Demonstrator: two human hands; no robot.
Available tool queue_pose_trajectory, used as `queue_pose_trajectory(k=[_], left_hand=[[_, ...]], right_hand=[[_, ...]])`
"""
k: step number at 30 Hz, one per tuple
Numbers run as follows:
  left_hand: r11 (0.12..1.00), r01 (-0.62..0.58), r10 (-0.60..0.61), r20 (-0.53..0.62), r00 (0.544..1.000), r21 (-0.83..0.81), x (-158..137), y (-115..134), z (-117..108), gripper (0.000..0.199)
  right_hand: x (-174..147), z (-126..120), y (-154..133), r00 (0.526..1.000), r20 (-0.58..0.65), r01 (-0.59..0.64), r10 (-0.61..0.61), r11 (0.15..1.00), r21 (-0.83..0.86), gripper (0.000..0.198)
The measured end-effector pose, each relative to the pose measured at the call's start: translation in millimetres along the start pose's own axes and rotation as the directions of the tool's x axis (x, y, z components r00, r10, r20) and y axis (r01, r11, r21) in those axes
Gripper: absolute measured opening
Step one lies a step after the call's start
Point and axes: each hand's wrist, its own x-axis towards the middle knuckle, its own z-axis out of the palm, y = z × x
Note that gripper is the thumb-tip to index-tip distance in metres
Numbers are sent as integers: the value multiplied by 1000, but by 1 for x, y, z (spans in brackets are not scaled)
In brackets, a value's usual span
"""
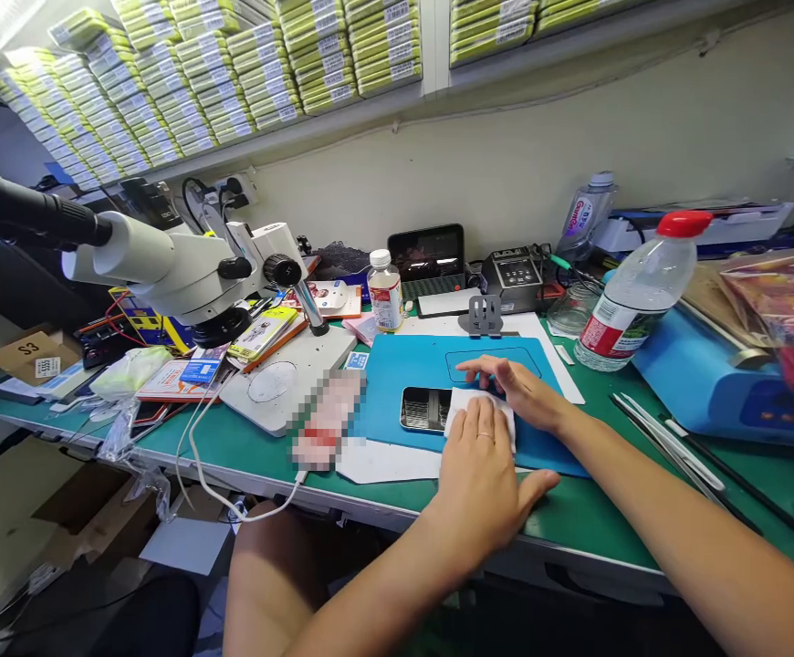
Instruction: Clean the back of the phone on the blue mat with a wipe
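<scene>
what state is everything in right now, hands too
left hand: pressed flat on the wipe
wipe: spread over part of the phone
phone: lying flat, dark shiny face up
right hand: open, not gripping anything
blue mat: lying flat
red-capped bottle: closed
small white-capped bottle: closed, upright
bottle at the back: closed
screen by the wall: propped up, mostly dark

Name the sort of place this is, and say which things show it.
Probably an electronics repair workshop: a microscope stands at the left, and a phone lies on a blue mat.
</scene>
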Motion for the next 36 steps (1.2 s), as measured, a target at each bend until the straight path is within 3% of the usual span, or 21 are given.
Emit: queue_pose_trajectory(k=[5,8,14,17,24,29,36], left_hand=[[1000,4,-4,35,999,3,-50,-26,-11,84],[999,38,-37,76,996,-13,-64,-44,-21,72],[977,154,-143,80,986,-147,-52,-65,-34,43],[967,209,-204,47,978,-143,-53,-71,-29,46],[985,174,-174,50,983,6,-52,-85,-15,53],[985,140,-146,53,988,96,-14,-67,-12,58],[992,87,-89,10,996,88,24,-1,5,75]], right_hand=[[-1,0,3,1000,10,-10,10,1000,21,104],[-2,1,5,1000,25,-11,11,999,34,100],[-3,2,5,999,35,-28,27,999,40,99],[-3,2,5,999,31,-27,26,999,39,98],[-4,1,-1,998,51,-35,33,999,30,100],[-4,2,-2,1000,22,-18,17,999,40,103],[-3,3,8,999,-50,-14,19,996,92,102]])
